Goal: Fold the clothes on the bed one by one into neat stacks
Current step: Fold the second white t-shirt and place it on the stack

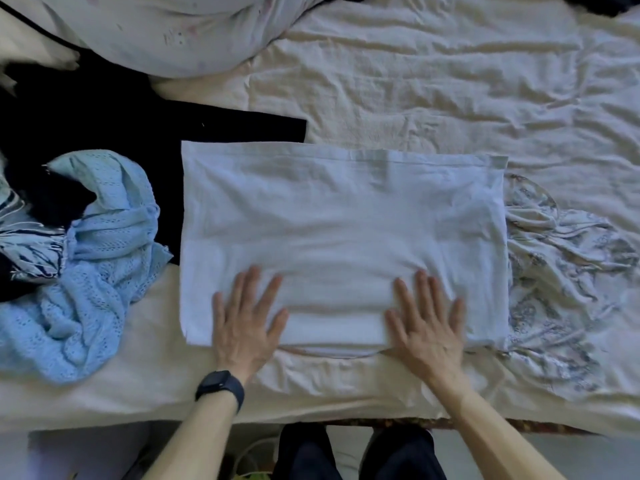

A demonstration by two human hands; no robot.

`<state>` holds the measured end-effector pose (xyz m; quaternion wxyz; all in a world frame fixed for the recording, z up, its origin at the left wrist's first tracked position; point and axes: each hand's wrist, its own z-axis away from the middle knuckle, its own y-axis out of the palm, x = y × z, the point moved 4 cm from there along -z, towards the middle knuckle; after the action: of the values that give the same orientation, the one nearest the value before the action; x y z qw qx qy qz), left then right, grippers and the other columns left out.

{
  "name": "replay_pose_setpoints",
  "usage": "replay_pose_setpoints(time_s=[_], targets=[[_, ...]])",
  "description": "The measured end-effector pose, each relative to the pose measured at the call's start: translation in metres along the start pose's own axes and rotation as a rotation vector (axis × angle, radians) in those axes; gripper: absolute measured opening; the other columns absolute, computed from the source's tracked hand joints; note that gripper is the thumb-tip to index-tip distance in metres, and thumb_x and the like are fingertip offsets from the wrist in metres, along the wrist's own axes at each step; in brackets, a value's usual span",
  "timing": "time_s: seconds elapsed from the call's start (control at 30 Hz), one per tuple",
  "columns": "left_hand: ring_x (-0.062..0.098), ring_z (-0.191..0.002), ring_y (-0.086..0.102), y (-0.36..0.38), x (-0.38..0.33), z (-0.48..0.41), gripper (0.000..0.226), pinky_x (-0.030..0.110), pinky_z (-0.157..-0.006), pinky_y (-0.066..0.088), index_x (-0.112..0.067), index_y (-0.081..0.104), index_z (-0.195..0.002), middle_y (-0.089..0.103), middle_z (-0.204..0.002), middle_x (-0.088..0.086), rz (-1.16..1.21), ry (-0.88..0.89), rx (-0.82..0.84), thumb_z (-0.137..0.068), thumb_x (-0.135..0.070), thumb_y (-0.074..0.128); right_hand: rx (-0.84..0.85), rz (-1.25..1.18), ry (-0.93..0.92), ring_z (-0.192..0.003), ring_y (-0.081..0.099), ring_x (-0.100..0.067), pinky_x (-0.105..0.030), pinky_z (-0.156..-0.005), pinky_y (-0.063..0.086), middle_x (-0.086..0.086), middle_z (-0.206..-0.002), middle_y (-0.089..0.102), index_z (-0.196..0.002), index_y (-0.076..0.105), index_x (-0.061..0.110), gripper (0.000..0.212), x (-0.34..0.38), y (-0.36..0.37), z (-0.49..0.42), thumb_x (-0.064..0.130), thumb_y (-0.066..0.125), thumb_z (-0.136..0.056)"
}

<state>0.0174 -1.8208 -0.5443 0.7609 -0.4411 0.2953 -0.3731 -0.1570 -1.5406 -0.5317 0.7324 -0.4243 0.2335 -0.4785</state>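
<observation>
My left hand (247,327) and right hand (427,329) lie flat, fingers spread, gripping nothing, pressing the white cloth (343,216) by the bed's (450,81) near edge; it seems light and limp, so I'd pinch its corners

No writing, label, brand or number can be read, neither on the white garment (343,230) nor the dark wristwatch (219,384).

A pale, faintly printed pillow (166,32) — perhaps a duvet — lies top left; a white cord (246,452) curves on the floor (69,455).
</observation>
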Motion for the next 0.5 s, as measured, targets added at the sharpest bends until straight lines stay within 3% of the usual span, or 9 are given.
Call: replay_pose_setpoints(time_s=[0.1, 0.17, 0.23, 0.33, 0.43, 0.5], targets=[[0.02, -0.155, -0.003, -0.01, 0.058, 0.013, 0.069, 0.061, -0.121, 0.005, -0.034, 0.003, -0.161, -0.007, -0.169, -0.005, -0.014, -0.157, 0.014, -0.099, -0.065, 0.013, 0.044, 0.025, 0.226, -0.151, -0.029, -0.01, -0.059, -0.122, -0.009, 0.01, -0.165, -0.03, -0.158, -0.015, 0.045, 0.069, -0.063, -0.016, 0.006, 0.071, -0.007, -0.094], [0.022, -0.155, 0.0, -0.023, 0.056, 0.006, 0.068, 0.063, -0.12, 0.004, -0.029, 0.009, -0.161, -0.002, -0.169, -0.002, 0.004, -0.185, -0.019, -0.1, -0.059, 0.016, 0.011, -0.018, 0.291, -0.15, -0.031, -0.011, -0.06, -0.121, -0.01, 0.007, -0.164, -0.03, -0.16, -0.011, 0.041, 0.068, -0.064, -0.033, 0.004, 0.065, -0.004, -0.096], [0.021, -0.155, 0.002, -0.038, 0.023, -0.021, 0.067, 0.06, -0.121, 0.0, -0.026, 0.013, -0.161, 0.002, -0.169, 0.001, 0.03, -0.146, -0.1, -0.101, -0.054, 0.023, -0.097, -0.053, 0.216, -0.154, -0.021, -0.013, -0.057, -0.121, -0.013, 0.004, -0.168, -0.019, -0.163, 0.004, 0.035, 0.067, -0.031, -0.048, -0.017, 0.058, 0.009, -0.1], [0.019, -0.155, 0.001, -0.053, -0.05, -0.085, 0.067, 0.053, -0.121, -0.009, -0.029, 0.014, -0.161, 0.003, -0.169, -0.001, 0.064, 0.07, -0.144, -0.101, -0.054, 0.028, -0.224, -0.111, 0.017, -0.157, -0.005, -0.017, -0.051, -0.122, -0.013, 0.0, -0.171, 0.001, -0.162, 0.019, 0.032, 0.064, 0.043, -0.066, -0.073, 0.052, 0.023, -0.102], [0.017, -0.155, 0.0, -0.056, -0.088, -0.149, 0.061, 0.057, -0.122, 0.0, -0.038, 0.011, -0.159, 0.001, -0.169, -0.005, 0.022, 0.199, -0.135, -0.103, -0.055, 0.028, -0.209, -0.055, -0.25, -0.158, -0.001, -0.019, -0.055, -0.123, -0.005, 0.0, -0.171, 0.003, -0.162, 0.014, 0.035, 0.062, 0.104, -0.067, -0.134, 0.053, 0.022, -0.104], [0.015, -0.155, -0.004, -0.059, -0.069, -0.178, 0.059, 0.056, -0.122, -0.001, -0.045, 0.006, -0.158, -0.006, -0.168, -0.009, -0.022, 0.163, -0.142, -0.104, -0.057, 0.025, -0.159, -0.028, -0.29, -0.157, -0.009, -0.015, -0.055, -0.123, -0.008, 0.004, -0.171, -0.005, -0.161, 0.008, 0.041, 0.061, 0.094, -0.067, -0.17, 0.057, 0.02, -0.104]])
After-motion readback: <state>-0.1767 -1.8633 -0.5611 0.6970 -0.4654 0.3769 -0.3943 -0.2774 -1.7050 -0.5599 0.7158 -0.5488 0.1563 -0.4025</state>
